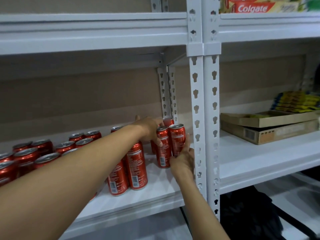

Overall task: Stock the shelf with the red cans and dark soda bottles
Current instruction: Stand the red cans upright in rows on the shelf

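Several tall red cans stand on the white shelf (pixel 155 186). My right hand (pixel 184 157) grips one red can (pixel 178 138) from below and beside, at the shelf's right end next to the upright post. My left hand (pixel 150 129) reaches over the row and rests its fingers on the neighbouring red can (pixel 162 149). Another can (pixel 168 121) stands behind these two. Two more cans (pixel 136 167) stand nearer the front, partly covered by my left forearm. A cluster of cans (pixel 34 153) fills the left of the shelf. No dark soda bottles are in view.
A white slotted upright post (pixel 204 118) divides the two shelf bays. The right bay holds flat cardboard boxes (pixel 270 127) and yellow packets (pixel 297 101). Toothpaste boxes (pixel 256 5) sit on the top shelf. A dark bag (pixel 251 217) lies below right.
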